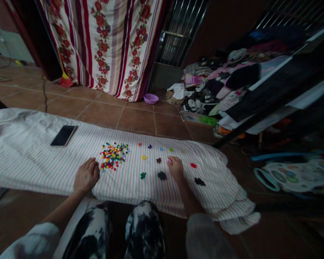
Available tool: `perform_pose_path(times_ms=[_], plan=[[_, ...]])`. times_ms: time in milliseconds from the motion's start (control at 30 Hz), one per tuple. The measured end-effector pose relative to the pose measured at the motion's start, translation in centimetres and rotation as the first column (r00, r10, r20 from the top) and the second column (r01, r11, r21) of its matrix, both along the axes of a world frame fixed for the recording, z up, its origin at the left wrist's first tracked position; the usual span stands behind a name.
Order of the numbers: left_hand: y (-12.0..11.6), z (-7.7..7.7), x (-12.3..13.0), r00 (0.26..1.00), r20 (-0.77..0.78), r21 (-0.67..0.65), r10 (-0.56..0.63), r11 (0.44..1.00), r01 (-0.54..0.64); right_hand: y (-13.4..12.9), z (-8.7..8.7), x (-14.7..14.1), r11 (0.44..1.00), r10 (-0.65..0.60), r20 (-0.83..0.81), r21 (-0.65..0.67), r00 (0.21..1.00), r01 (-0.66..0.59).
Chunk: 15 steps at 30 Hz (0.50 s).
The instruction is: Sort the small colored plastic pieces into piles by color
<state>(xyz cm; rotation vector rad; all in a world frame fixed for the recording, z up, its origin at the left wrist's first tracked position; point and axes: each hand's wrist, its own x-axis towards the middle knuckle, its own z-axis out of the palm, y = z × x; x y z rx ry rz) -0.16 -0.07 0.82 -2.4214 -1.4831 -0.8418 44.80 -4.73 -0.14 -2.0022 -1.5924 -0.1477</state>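
Note:
Many small multicoloured pieces point(113, 155) lie in a loose pile on the striped cloth point(83, 153). My left hand point(88, 174) rests at the pile's lower left edge, its fingers curled together; whether they hold anything is hidden. Over the right part of the cloth, my right hand point(175, 167) pinches something small and pink point(169, 160). Around it are small single-colour groups: brown point(158, 160), dark grey point(162, 175), red point(193, 165), black point(199, 181), dark green point(143, 175) and yellow point(144, 157). Orange point(139, 144), dark blue point(149, 146), light blue point(161, 149) and lime point(171, 149) ones sit farther back.
A phone point(64, 136) lies on the cloth at the left. Beyond, on the tiled floor, are a purple basin point(151, 99) and a red broom point(66, 82) beside a floral curtain point(105, 43). Clothes point(218, 79) are heaped at the right behind a dark slanted bar.

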Motion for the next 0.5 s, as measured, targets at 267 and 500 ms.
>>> perform_pose_path(times_ms=[267,500], plan=[[0.0,-0.3,0.1,0.998,0.043,-0.041,0.038,0.999,-0.036,-0.2,0.2,-0.1,0.998,0.013,0.040,0.060,0.999,-0.015],[-0.1,-0.2,0.3,0.996,0.075,-0.086,0.057,0.995,-0.051,1.6,3.2,-5.5,0.974,0.162,-0.121,0.180,0.979,-0.138]])
